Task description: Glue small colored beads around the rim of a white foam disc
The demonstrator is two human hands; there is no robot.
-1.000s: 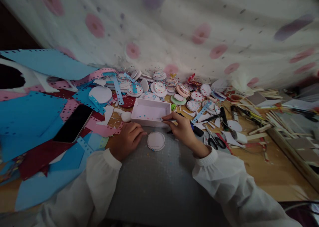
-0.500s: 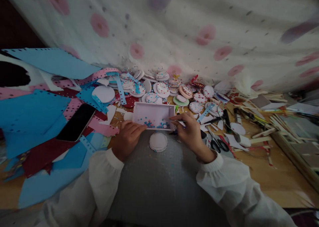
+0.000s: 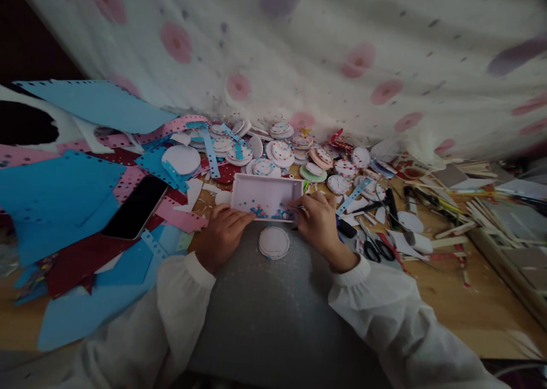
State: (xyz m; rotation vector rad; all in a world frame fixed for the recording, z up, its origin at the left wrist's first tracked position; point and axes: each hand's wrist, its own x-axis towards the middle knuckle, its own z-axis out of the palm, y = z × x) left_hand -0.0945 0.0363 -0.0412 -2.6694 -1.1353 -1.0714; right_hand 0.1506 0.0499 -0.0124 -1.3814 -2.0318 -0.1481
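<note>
Left hand (image 3: pixel 224 234): fingers curled, now resting against the near left edge of the shallow white rectangular tray (image 3: pixel 267 197).
Tray: sitting on the table, tilted nearer than before, coloured paper dots showing.
Right hand (image 3: pixel 316 221): pinching a thin tool, tip dipping inside.

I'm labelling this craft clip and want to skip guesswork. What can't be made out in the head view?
- Thin tool in the right hand: its tip over the white tray is too small and dim to identify.
- Left hand: fingertips curl at the tray's near edge; grip or mere touch is unclear.
- Dots in the tray: too small to count.
- Blue sheets: cut off by the left edge.
</note>
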